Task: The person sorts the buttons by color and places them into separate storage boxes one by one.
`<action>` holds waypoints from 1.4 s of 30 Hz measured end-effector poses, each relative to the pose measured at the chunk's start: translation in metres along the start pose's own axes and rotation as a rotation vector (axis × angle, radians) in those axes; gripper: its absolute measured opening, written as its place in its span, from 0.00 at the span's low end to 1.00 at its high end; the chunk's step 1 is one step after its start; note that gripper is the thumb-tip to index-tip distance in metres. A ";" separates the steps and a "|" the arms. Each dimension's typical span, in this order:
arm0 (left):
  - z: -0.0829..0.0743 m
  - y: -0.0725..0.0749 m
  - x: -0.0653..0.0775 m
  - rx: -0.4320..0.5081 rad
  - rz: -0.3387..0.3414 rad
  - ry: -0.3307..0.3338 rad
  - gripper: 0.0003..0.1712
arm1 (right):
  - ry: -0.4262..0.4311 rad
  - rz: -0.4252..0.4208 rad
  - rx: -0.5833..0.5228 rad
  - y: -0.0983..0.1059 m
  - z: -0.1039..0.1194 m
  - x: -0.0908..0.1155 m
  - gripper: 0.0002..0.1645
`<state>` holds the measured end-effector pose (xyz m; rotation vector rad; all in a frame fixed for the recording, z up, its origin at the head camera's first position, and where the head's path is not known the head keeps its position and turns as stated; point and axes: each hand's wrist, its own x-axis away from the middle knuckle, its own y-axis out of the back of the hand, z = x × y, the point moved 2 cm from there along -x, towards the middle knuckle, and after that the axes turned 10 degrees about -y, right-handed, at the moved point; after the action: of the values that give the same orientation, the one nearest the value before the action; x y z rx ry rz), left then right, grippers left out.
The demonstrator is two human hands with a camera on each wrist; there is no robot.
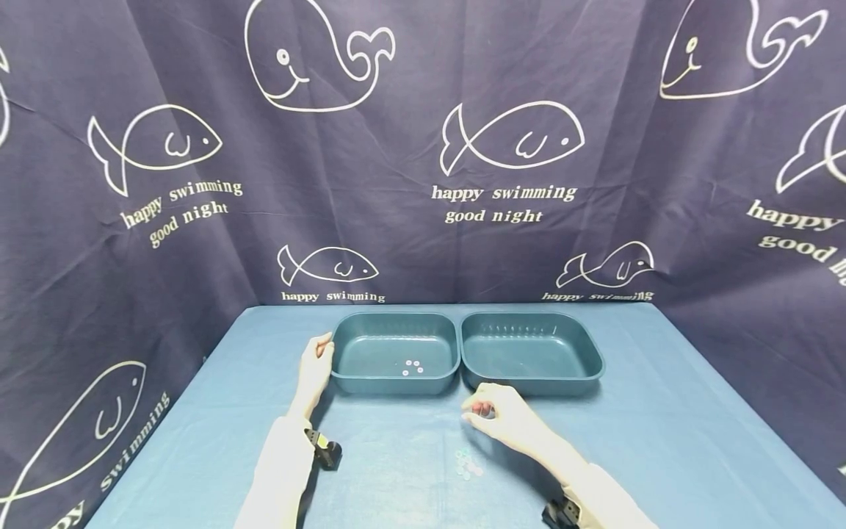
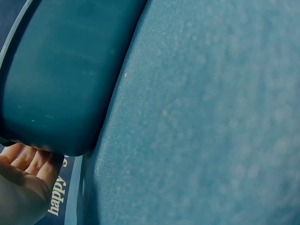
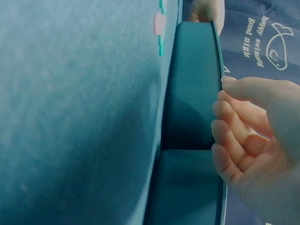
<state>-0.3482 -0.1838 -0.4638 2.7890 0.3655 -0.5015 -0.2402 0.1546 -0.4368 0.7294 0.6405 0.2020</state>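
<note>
At the left end of the left teal tray (image 1: 395, 385), my left hand (image 1: 316, 367) rests its fingers against the outer wall. The left wrist view shows those fingers (image 2: 29, 160) bent at the tray's end, tips partly hidden. My right hand (image 1: 505, 417) hovers in front of the trays, near the right teal tray (image 1: 535, 386). Its fingers curl loosely, with a gap between thumb and index finger, and I see no piece there. Below it on the cloth lies a small pile of pale pink and green pieces (image 1: 466, 466). Several tiny pale rings (image 1: 408, 363) lie inside the left tray.
Both trays stand side by side near the back edge of the blue-covered table (image 1: 661, 441). A dark curtain (image 1: 410, 169) with white fish drawings hangs behind and at both sides. Each wrist carries a small black camera (image 1: 328, 453).
</note>
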 end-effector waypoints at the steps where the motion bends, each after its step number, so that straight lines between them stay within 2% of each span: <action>1: 0.000 0.000 0.000 0.001 -0.001 0.000 0.19 | 0.003 -0.002 0.000 0.000 0.000 0.001 0.06; 16: -0.003 -0.001 -0.002 -0.005 0.002 0.002 0.20 | -0.042 0.044 0.031 0.005 0.002 0.010 0.05; 23: -0.005 0.000 0.000 0.011 -0.001 0.002 0.20 | -0.092 0.142 0.031 0.006 0.004 0.015 0.06; 33: -0.004 0.000 0.000 -0.002 -0.011 -0.007 0.20 | -0.259 0.300 -0.026 0.005 0.008 0.025 0.07; 42: -0.003 0.000 0.001 0.003 -0.013 -0.013 0.20 | -0.195 0.353 -0.001 0.005 0.012 0.030 0.05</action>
<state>-0.3467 -0.1824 -0.4611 2.7868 0.3798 -0.5234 -0.2083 0.1631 -0.4411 0.8471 0.3227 0.4500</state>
